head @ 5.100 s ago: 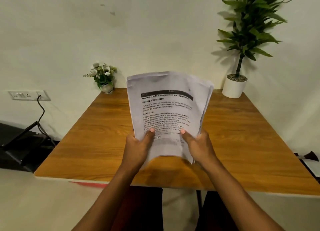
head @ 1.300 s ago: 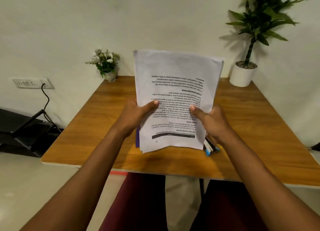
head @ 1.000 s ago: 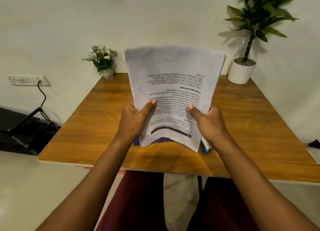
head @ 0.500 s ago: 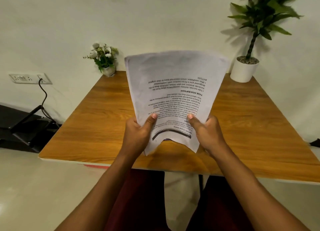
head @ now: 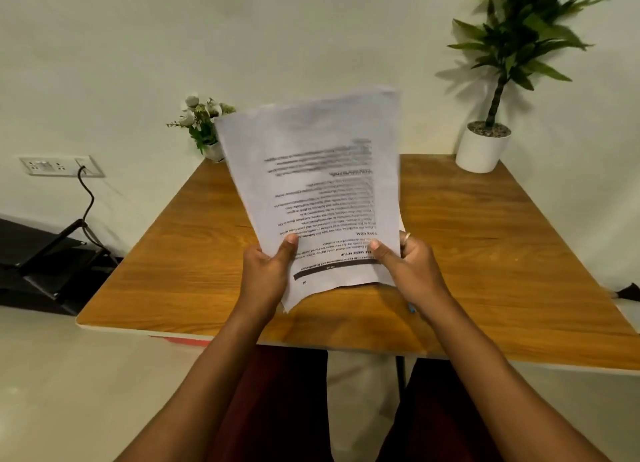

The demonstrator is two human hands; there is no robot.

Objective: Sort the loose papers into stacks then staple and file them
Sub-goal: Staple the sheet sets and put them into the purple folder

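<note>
- Fingers [head: 289,248] of the left hand [head: 265,274] and right hand [head: 414,265] are pinching the papers [head: 311,184] by the near edge.
- Papers are tilting above the tabletop [head: 502,253].

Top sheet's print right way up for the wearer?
No: the text on the papers reads upside down, with the black header bar low, between the left hand and right hand.

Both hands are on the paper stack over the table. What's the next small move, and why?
Probably turn the paper stack half a turn so it reads upright. Its print faces the person upside down, with the black heading bar at the near edge. The left hand and right hand grip that edge, holding the sheets above the wooden table, so there seems room to turn them.
</note>
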